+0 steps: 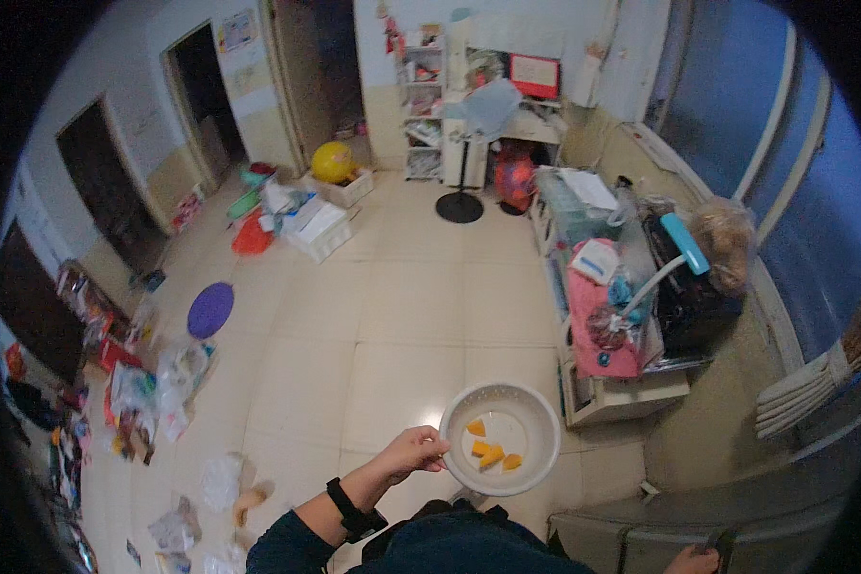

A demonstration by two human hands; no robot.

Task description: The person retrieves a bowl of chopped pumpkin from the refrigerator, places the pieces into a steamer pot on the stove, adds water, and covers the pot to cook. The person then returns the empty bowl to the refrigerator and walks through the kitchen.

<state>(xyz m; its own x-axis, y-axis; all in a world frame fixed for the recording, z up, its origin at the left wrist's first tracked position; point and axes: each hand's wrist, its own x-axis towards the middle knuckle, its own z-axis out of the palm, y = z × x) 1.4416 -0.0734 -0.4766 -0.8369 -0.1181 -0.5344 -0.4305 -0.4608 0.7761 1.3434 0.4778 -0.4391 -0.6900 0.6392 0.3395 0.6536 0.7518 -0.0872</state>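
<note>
My left hand [420, 453] grips the rim of a round whitish plastic basin [545, 438], thumb and fingers pinching its left side. Several orange-yellow chunks of cut food [491, 455], perhaps pumpkin, lie on the basin's bottom. The basin is held above the tiled floor, in front of my body. At the lower right edge, my right hand [692, 560] is partly cut off by the frame; its fingers are at a dark handle [722, 549] on a grey appliance [660, 534], possibly a refrigerator.
To the right stands a cluttered low cabinet [628, 402] bearing a blue-headed lamp [685, 244]. A pedestal fan [460, 206] stands ahead. Bags [179, 380], a purple disc [211, 310] and a white crate [319, 233] lie on the left floor. A mop [796, 398] is at far right.
</note>
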